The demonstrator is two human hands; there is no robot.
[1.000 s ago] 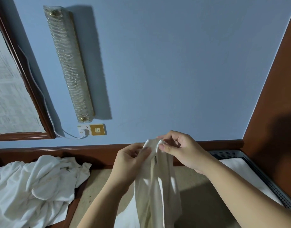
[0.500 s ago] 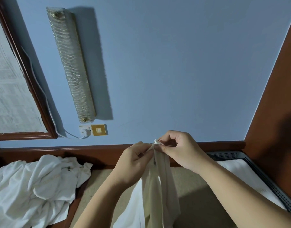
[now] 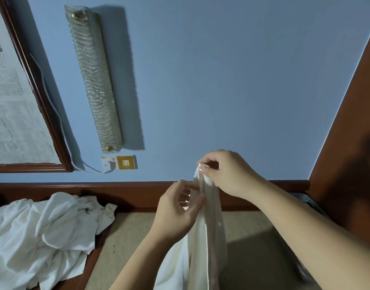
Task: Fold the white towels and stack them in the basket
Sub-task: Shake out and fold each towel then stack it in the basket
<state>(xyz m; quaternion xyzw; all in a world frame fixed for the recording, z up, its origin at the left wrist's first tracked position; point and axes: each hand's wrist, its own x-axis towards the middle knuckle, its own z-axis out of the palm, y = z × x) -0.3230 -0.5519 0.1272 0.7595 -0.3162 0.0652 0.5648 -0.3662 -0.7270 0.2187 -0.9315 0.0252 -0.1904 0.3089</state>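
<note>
A white towel (image 3: 208, 237) hangs lengthwise in front of me, down past the bottom of the frame. My right hand (image 3: 228, 172) pinches its top corner between thumb and fingers. My left hand (image 3: 176, 210) sits just below and to the left, its fingers curled loosely against the towel's edge. A heap of unfolded white towels (image 3: 43, 233) lies at the left. Only a sliver of the grey mesh basket (image 3: 305, 198) shows at the right, behind my right forearm; its inside is hidden.
A beige surface (image 3: 127, 248) lies below my hands, edged in dark wood. A blue wall stands ahead with a long glass lamp (image 3: 94, 78), a socket with a white cable (image 3: 108, 163) and a framed sheet (image 3: 10, 97). A brown wooden panel (image 3: 347, 153) closes the right side.
My right hand has lifted the towel's corner higher. My left hand has slid down from the top to the towel's edge below it. The view has shifted, hiding most of the basket.
</note>
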